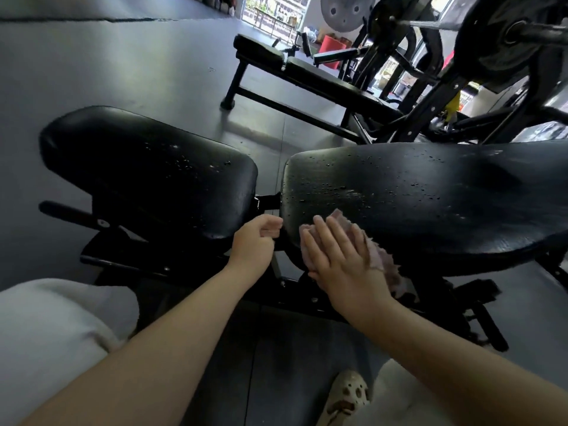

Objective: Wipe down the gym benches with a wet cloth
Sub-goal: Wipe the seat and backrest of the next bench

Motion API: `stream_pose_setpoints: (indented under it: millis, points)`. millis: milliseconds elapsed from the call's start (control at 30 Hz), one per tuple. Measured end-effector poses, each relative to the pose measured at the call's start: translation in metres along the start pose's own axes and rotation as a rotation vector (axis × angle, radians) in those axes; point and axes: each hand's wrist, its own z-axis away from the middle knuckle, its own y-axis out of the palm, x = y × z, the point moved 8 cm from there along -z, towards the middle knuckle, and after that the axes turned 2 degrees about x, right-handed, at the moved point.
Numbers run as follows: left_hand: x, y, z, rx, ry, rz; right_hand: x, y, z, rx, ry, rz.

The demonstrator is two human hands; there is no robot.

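Straight right fingers [330, 238] press pink cloth [379, 259] flat on bench pad [430, 192].

no readable text, labels, brands or numbers anywhere in view.

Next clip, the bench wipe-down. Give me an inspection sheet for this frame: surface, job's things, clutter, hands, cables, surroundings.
Surface: long black bench pad and the separate seat pad left of it, both dotted with water droplets.
Job's things: pinkish cloth lies on the long pad's near edge, one end hanging over it.
Clutter: nothing seen on the pads apart from the cloth.
Hands: right hand presses flat on the cloth, fingers straight; left hand loosely curled by the gap between the pads, holding nothing.
Cables: nothing seen.
Surroundings: grey floor; second black bench behind; rack with a loaded barbell plate at upper right; person's light shoe at bottom.
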Motion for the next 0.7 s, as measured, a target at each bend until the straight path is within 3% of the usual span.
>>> stream_pose_setpoints:
  millis: [167, 267, 400, 600, 700]
  points:
    - [0.008, -0.022, 0.004, -0.218, -0.153, 0.148, 0.038, -0.003, -0.049, 0.197, -0.051, -0.055]
    - [0.01, -0.027, 0.011, -0.293, -0.214, 0.176, 0.037, -0.009, -0.065, 0.34, -0.025, -0.25]
    - [-0.005, -0.003, 0.018, -0.177, -0.168, 0.111, 0.008, -0.037, -0.056, 0.264, 0.018, -0.633]
    - [-0.03, 0.034, 0.02, -0.025, -0.019, -0.164, -0.035, -0.037, -0.024, 0.074, 0.006, -0.429]
    - [-0.023, 0.059, 0.014, 0.127, -0.07, -0.388, -0.039, -0.037, -0.017, -0.036, 0.021, -0.378]
